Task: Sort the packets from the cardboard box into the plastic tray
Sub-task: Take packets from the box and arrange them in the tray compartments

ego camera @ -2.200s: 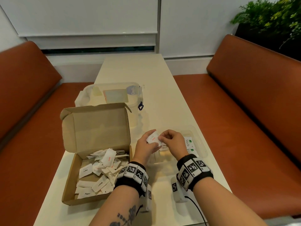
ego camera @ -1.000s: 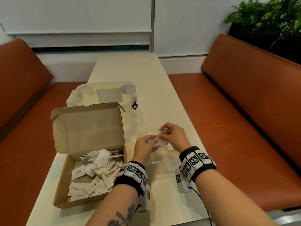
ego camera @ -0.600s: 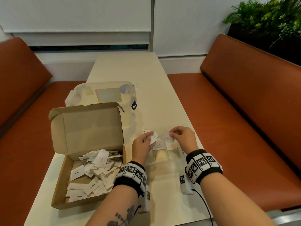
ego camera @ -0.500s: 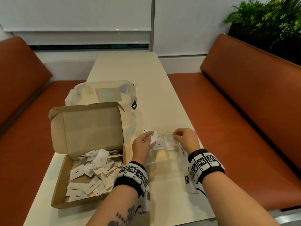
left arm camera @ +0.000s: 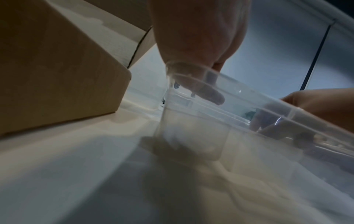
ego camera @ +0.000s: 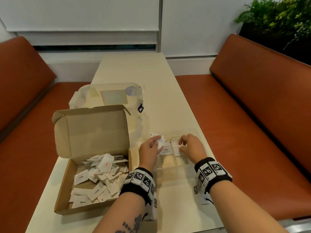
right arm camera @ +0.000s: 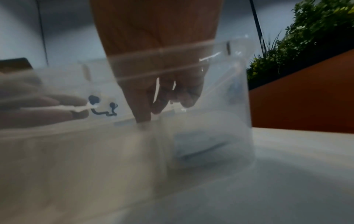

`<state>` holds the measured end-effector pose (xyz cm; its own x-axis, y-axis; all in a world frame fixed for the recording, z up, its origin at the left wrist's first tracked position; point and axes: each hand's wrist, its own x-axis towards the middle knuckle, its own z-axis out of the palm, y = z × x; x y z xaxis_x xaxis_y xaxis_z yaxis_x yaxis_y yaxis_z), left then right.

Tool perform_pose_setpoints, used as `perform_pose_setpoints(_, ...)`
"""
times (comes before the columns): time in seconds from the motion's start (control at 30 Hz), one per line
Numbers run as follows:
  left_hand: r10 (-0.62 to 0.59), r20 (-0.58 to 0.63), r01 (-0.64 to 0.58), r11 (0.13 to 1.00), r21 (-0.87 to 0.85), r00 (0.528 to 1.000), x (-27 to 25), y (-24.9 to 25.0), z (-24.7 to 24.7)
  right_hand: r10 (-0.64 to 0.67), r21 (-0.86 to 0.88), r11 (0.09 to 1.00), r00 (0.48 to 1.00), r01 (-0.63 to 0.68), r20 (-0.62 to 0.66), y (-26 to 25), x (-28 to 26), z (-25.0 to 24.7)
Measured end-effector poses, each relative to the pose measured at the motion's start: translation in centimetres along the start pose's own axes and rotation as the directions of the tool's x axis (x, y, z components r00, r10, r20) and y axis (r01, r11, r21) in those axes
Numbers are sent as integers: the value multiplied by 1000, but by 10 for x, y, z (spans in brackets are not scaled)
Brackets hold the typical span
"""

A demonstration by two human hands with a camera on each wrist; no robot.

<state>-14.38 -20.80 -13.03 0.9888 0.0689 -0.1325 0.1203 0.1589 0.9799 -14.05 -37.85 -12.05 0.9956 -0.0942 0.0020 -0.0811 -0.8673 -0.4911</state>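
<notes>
Your left hand (ego camera: 150,152) pinches a small white packet (ego camera: 159,143) over the clear plastic tray (ego camera: 198,134), while your right hand (ego camera: 191,146), fingers curled down, seems to press a red-print packet (ego camera: 177,149) into a compartment; more packets fill the cardboard box (ego camera: 64,187) beside it

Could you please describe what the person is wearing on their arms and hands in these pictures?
Both forearms are bare, with no sleeves. Each wrist carries a black band ringed with white tiles bearing black square-code markers; the right band matches. White camera units hang under both bands, and a black cable trails from the right one. The left forearm has a dark tattoo. The right hand wears a ring.
</notes>
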Motion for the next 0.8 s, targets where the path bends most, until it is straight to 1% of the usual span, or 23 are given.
perform_pose_setpoints(0.1,8,8,-8,1000,5,1000,0,0,0,-39,-93,995,997,45,66,-2,-3,1)
perform_pose_setpoints(0.23,6,22,-6,1000,10,1000,0,0,-1,-43,-172,984,997,53,61,-3,-4,4)
perform_pose_setpoints(0.43,-1,30,0,999,45,1000,0,0,0,-28,-199,979,998,39,60,-6,-3,5)
perform_pose_setpoints(0.57,-3,30,2,998,62,1000,-1,0,0,-11,-179,984,996,26,85,-7,-2,6)
perform_pose_setpoints(0.63,5,34,-8,997,79,999,-2,0,0,3,-127,992,999,3,47,-7,-2,5)
perform_pose_setpoints(0.67,9,41,-13,996,88,999,-2,0,0,11,-58,998,1000,-12,-8,-9,-4,5)
perform_pose_setpoints(0.73,13,65,-19,996,91,998,-2,2,0,21,170,986,991,2,-130,-16,-7,3)
perform_pose_setpoints(0.77,8,76,-14,997,82,997,-2,3,1,17,288,957,988,28,-152,-21,-9,3)
perform_pose_setpoints(0.8,-1,84,-5,998,64,996,-3,3,1,6,390,920,990,50,-140,-26,-11,3)
